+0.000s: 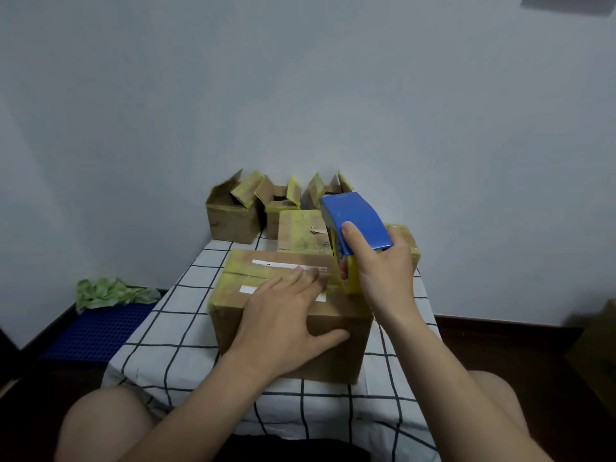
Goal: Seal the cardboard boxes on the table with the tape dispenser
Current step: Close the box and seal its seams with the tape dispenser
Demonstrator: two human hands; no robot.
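A closed cardboard box [253,281] with yellowish tape along its top seam stands in the middle of the checked table. My left hand [286,315] lies flat on the box's top near its right end, fingers straight, thumb down the front face. My right hand [380,271] grips the blue tape dispenser [356,221], tilted over the box's right top edge, its yellow tape roll [350,275] touching the box. Behind it stand a closed taped box [300,231] and another box [406,241] partly hidden by my right hand.
Three open-flapped boxes [233,215] line the table's back edge against the white wall. The table carries a white cloth with a black grid [160,335]. A blue mat [96,331] with a green cloth [110,291] lies on the floor left. Another carton [600,355] sits at the right edge.
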